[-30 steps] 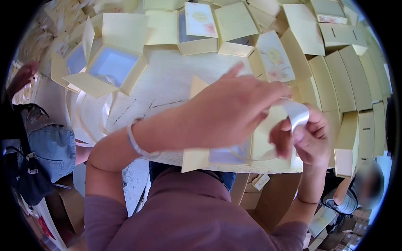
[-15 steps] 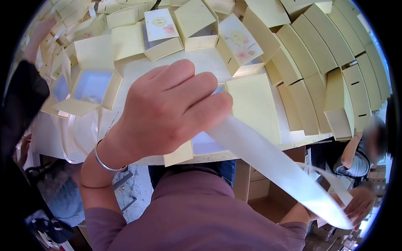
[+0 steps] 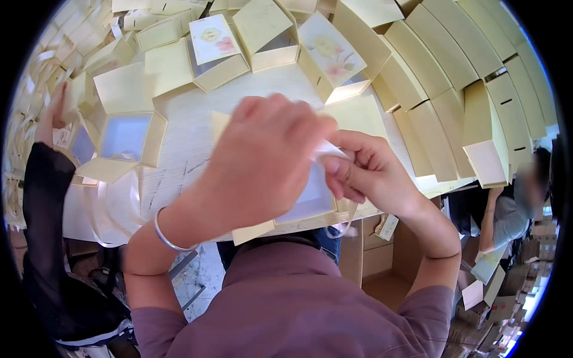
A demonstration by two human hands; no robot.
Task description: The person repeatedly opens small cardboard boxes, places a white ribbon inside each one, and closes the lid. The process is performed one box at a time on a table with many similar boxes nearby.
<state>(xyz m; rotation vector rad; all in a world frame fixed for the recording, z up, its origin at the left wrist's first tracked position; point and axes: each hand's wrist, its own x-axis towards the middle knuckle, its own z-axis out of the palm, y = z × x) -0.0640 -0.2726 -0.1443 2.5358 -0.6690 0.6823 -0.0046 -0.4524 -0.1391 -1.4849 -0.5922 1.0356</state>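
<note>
My left hand (image 3: 262,155), slightly blurred and wearing a silver bangle, is closed on a white satin ribbon (image 3: 330,150). My right hand (image 3: 373,170) pinches the same ribbon close beside it, and a loose length hangs below those fingers. Both hands are above an open cream gift box (image 3: 310,200) at the table's near edge. Its pale lilac inside shows partly between my arms, and its lid (image 3: 358,116) lies folded back beyond my right hand. My left hand and forearm hide much of the box.
Another open box (image 3: 126,137) stands at the left, with loose ribbon (image 3: 113,206) hanging nearby. Flower-printed boxes (image 3: 331,51) line the back; stacked cream boxes (image 3: 436,71) rise at the right. A co-worker's dark sleeve (image 3: 45,197) reaches in at far left; another person (image 3: 507,215) is at far right.
My right hand has come up from the lower right to beside my left hand, and the long stretched ribbon between them is now short. At far left the co-worker's arm has shifted.
</note>
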